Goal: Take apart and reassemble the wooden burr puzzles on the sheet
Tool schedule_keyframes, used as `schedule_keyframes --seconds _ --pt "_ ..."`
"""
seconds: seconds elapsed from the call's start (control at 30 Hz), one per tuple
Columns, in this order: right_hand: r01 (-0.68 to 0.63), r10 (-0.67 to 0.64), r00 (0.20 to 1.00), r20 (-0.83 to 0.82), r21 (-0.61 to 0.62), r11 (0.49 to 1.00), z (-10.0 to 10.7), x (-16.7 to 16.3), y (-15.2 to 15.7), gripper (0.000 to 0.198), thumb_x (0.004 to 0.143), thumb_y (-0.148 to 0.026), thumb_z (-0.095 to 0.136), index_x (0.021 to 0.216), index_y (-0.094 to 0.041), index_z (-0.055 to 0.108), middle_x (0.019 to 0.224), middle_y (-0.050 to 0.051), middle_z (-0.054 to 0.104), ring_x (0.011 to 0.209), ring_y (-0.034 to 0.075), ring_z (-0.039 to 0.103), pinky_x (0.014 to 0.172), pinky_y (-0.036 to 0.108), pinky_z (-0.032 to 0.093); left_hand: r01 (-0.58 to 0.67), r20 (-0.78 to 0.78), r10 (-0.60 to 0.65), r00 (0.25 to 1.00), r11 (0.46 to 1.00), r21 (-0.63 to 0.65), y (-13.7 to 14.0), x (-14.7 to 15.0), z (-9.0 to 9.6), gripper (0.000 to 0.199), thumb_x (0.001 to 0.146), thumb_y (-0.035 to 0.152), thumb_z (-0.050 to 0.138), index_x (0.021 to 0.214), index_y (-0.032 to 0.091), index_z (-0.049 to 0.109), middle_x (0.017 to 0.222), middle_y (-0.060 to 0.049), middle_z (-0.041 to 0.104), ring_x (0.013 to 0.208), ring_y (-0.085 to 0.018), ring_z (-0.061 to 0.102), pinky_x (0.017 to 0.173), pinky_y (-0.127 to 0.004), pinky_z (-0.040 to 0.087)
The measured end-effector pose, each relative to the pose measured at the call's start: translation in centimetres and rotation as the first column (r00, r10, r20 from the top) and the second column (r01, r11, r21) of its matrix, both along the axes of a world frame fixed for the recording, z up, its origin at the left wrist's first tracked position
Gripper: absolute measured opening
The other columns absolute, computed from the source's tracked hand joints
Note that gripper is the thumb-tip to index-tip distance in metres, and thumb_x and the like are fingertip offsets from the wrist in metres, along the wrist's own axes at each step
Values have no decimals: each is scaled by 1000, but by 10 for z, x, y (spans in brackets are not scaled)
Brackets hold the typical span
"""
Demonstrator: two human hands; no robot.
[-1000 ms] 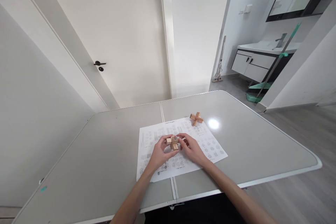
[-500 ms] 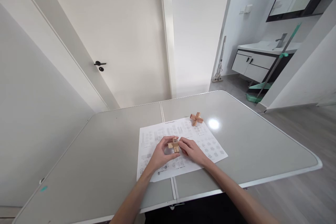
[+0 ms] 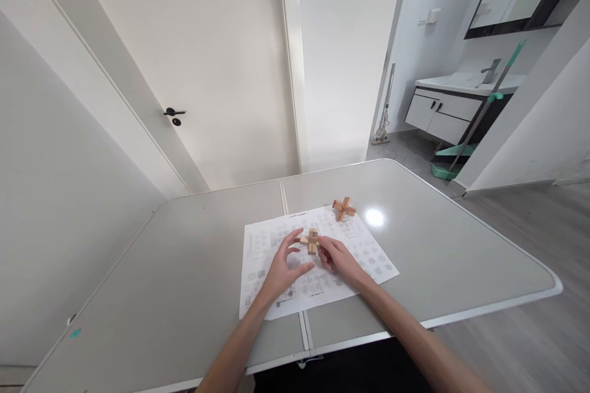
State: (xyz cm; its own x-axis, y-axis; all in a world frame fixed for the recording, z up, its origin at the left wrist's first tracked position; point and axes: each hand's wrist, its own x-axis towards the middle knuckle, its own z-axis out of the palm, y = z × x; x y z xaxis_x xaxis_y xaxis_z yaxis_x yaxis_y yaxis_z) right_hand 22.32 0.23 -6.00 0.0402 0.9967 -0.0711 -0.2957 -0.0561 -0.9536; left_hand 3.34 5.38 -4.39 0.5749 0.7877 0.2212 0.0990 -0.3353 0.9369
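Note:
A small wooden burr puzzle (image 3: 312, 242) of crossed light blocks, with dark marks on its faces, is held over the printed sheet. My right hand (image 3: 340, 261) pinches its right side, the fingers curled. To its left, my left hand (image 3: 284, 265) has thumb and fingers spread apart, close to the puzzle but not closed on it. The white sheet (image 3: 258, 307) carries rows of small grey diagrams, partly covered by my hands. At its top right edge sits another wooden burr puzzle (image 3: 344, 209), reddish brown and cross-shaped.
A grey folding table (image 3: 193, 270) with a metal rim and a centre seam (image 3: 284, 196) bears everything. Beyond it are a white door (image 3: 230, 73), a mop (image 3: 386, 110), a sink cabinet (image 3: 442, 110) and a green dustpan (image 3: 447, 171).
The lighter puzzle has moved slightly up and away from me in my right hand. My left hand has let go of it, its fingers opening wider.

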Motion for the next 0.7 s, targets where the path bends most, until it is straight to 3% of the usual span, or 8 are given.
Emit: schedule_keyframes --seconds 0.17,0.3,0.5,0.7 --pt "207 -222 953 -208 -90 974 -15 17 12 41 87 -62 61 78 -23 49 62 -5 45 44 11 37 35 25 27 -96 77 108 991 986 -138 9 -1 -7 51 87 40 74 134 30 54 148 -10 53 126 -27 58 100 -41 49" --pt "290 -315 882 -350 -124 949 -25 32 15 40 84 -59 64 77 -25 47 62 -5 44 46 11 40 34 23 35 -130 61 142 988 977 -167 11 -3 -6 40 89 43 71 125 28 59 139 -9 60 116 -25 63 99 -39 50" --pt "317 -344 813 -469 -139 938 -30 39 16 41 85 -58 68 76 -24 47 62 -5 43 47 9 42 35 19 40 -140 24 147 989 973 -181 10 -5 -3 34 91 48 66 117 26 63 131 -9 63 110 -23 64 96 -36 50" --pt "263 -297 834 -465 -138 955 -26 39 16 44 83 -63 67 76 -24 48 61 -6 42 45 9 38 32 19 35 -148 14 153 988 972 -185 10 -5 -1 32 92 47 64 114 25 63 124 -8 65 101 -22 64 88 -34 51"
